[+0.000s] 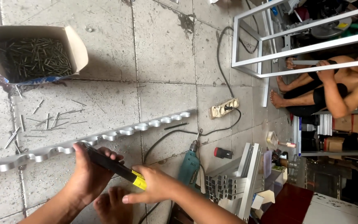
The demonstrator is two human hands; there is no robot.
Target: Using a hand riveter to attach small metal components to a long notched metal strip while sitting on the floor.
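Both hands [104,174] and forearms are bare, sleeveless; one foot [110,205] unshod.

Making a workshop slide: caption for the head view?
Both hands, left hand and right hand, hold a black-and-yellow tool against a scalloped metal strip on the tiled floor.

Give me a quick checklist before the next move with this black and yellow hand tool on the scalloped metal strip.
1. Both hands on the tool: ok. The left hand holds the black end of the hand tool, the right hand the yellow end.
2. Tool nose on the scalloped metal strip: cannot tell, the hand hides it.
3. Bare foot away from the tool: not ok, it is right under it.
4. Fasteners nearby: ok, the open cardboard box is full.
5. Green drill clear of the hands: not ok, beside the right hand.
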